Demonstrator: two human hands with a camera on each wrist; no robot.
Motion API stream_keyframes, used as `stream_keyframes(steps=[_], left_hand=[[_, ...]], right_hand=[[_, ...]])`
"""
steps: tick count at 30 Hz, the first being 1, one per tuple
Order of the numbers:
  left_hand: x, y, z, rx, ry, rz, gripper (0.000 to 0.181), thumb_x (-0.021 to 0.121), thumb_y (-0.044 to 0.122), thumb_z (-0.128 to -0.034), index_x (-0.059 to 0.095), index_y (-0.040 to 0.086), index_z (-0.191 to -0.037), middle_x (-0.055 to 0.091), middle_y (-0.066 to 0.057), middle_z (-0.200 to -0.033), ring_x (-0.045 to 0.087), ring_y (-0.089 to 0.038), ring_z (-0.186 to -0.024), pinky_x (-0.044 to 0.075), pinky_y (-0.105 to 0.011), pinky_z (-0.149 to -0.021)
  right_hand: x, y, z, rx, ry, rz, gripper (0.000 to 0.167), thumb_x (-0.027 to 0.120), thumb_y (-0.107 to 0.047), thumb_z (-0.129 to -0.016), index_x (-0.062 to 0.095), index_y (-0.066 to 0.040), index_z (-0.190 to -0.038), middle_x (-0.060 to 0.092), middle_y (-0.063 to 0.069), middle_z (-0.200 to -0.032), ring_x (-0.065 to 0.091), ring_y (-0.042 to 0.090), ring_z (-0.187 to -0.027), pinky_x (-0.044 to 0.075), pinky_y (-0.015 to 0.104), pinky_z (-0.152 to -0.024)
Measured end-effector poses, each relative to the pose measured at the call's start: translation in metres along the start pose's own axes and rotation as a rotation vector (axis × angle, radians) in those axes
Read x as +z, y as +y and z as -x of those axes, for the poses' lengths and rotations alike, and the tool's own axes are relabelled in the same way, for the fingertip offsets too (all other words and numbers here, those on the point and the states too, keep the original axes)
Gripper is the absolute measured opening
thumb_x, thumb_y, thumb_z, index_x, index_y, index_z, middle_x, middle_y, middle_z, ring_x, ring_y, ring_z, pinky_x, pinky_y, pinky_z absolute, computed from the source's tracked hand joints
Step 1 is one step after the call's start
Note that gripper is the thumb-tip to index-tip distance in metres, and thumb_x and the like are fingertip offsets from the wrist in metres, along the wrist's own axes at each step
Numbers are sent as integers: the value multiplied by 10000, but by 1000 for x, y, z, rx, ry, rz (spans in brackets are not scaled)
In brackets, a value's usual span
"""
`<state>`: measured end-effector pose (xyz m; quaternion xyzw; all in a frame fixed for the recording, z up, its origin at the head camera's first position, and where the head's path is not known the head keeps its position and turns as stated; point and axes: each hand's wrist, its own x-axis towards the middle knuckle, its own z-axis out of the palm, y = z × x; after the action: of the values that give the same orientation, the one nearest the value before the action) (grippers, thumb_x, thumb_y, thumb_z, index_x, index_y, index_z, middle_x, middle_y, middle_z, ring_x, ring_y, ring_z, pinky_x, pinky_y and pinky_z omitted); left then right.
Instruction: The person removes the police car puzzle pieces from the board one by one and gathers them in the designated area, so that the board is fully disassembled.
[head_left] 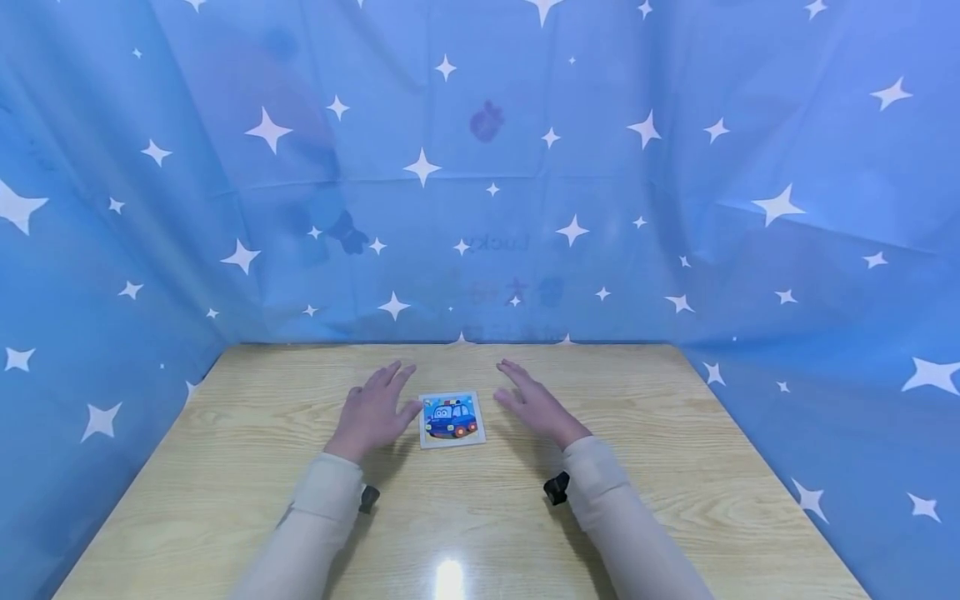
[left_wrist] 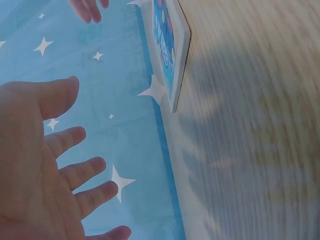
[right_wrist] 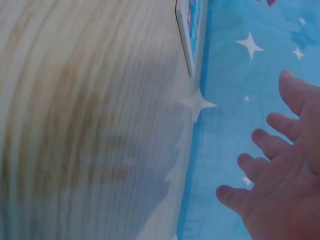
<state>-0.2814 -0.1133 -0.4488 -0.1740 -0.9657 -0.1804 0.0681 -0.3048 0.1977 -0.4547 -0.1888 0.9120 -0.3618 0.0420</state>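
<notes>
A square picture board [head_left: 452, 420] with a blue cartoon car and a pale frame lies flat on the wooden table. The left hand [head_left: 373, 414] hovers just left of it, fingers spread, its thumb tip close to the board's left edge. On the other side the right hand [head_left: 539, 406] is held over the table, fingers extended, holding nothing. In the left wrist view the board [left_wrist: 172, 50] shows edge-on beyond the spread left hand [left_wrist: 55, 165]. The right wrist view has the board's corner [right_wrist: 190, 40] at the top and the right hand [right_wrist: 280, 165] with fingers apart.
The light wooden table [head_left: 637, 517] reaches back to a blue curtain [head_left: 480, 167] with white stars, which also hangs along both sides. A small black device [head_left: 556, 488] is at the right wrist, another [head_left: 369, 498] at the left. Light glares off the table's front.
</notes>
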Motion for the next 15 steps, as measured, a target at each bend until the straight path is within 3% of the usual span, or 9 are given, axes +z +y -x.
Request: stream_keyframes(steps=[6, 15], left_hand=[[6, -1, -1, 12, -19, -4, 658, 535, 448, -1029, 359, 147, -1588, 324, -167, -1626, 319, -416, -1470, 323, -709, -1070], [11, -2, -1, 2, -42, 2, 664, 541, 443, -1029, 352, 142, -1589, 317, -177, -1626, 313, -420, -1472, 309, -711, -1082]], right_hand=[[6, -3, -2, 13, -28, 5, 679, 485, -461, -1066, 247, -165, -1629, 176, 50, -1692, 139, 276, -1553, 197, 509, -1221], [17, -3, -8, -27, -59, 10, 652, 561, -290, -1061, 277, -83, -1610, 193, 128, -1681, 149, 316, -1547, 181, 527, -1219]])
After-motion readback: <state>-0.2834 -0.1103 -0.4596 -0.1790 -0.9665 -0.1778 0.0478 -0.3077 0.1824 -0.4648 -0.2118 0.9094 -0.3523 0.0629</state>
